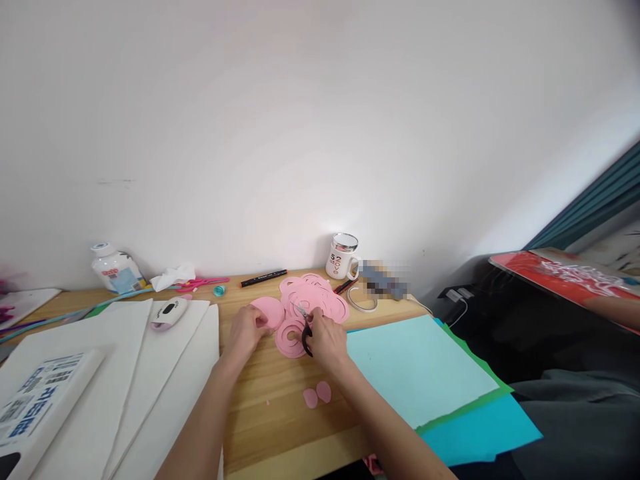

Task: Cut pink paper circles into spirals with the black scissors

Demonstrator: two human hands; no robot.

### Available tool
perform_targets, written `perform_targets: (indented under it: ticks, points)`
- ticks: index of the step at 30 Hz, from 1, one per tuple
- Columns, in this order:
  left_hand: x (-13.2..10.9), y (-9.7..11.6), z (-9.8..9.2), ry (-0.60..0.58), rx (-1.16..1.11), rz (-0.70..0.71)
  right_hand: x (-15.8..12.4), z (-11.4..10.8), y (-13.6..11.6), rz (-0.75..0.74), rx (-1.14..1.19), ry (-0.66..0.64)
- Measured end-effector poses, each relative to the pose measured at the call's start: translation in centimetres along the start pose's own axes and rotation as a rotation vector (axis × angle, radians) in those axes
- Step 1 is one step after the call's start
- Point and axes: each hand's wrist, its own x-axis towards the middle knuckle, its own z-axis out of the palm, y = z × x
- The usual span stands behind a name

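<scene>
My left hand (246, 331) pinches the lower edge of a round pink paper disc (269, 310) just above the table. In my right hand (325, 337) is a pair of scissors (306, 339) with black handles; their metal blades point up and left over the pink paper. A pile of pink paper rings and cut-out scraps (313, 293) lies beyond both hands. One pink ring (284, 345) rests between them. Nearer to me, two small pink paper petals (317, 395) lie on the wood, left of my right forearm.
Coloured sheets (415, 367) lie on the right, white sheets (165, 373) and a white box (50, 393) on the left. Along the wall stand a mug (339, 259) and a white bottle (116, 270), with a black marker (263, 279) between. A co-worker's arm (613, 312) shows far right.
</scene>
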Motion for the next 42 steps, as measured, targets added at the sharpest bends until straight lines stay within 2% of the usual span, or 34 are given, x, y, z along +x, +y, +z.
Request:
perform_targets:
  ticks: [7,14,24,26,28,32,35,38,42]
  points:
    - [0.1,-0.1,-0.1,-0.006,0.001,0.006,-0.6,0.6,-0.9,-0.029,0.055,-0.019]
    - [-0.1,0.1,-0.1,0.001,-0.009,0.013,-1.2,0.2,-0.2,-0.031,0.029,0.015]
    - [-0.1,0.0,-0.5,-0.030,-0.027,0.026,-1.9,-0.2,-0.9,-0.074,-0.010,-0.005]
    - [-0.1,0.0,-0.6,-0.035,-0.021,0.030,-2.0,-1.4,-0.8,-0.087,-0.016,0.024]
    - [-0.1,0.0,-0.6,-0.031,-0.012,0.030,-1.8,-3.7,-0.6,-0.092,-0.023,0.076]
    - [0.0,0.1,-0.5,0.009,0.005,0.012,-0.1,-9.5,-0.3,-0.077,-0.112,0.343]
    - [0.0,0.2,-0.3,0.033,-0.007,-0.012,2.2,-11.8,-0.3,-0.090,-0.109,0.468]
    - [0.0,0.1,-0.2,0.048,-0.043,-0.040,4.8,-10.7,-0.1,-0.169,0.010,0.482]
    - [0.1,-0.1,0.0,0.072,-0.105,-0.081,6.2,-6.6,0.9,-0.287,0.174,0.359]
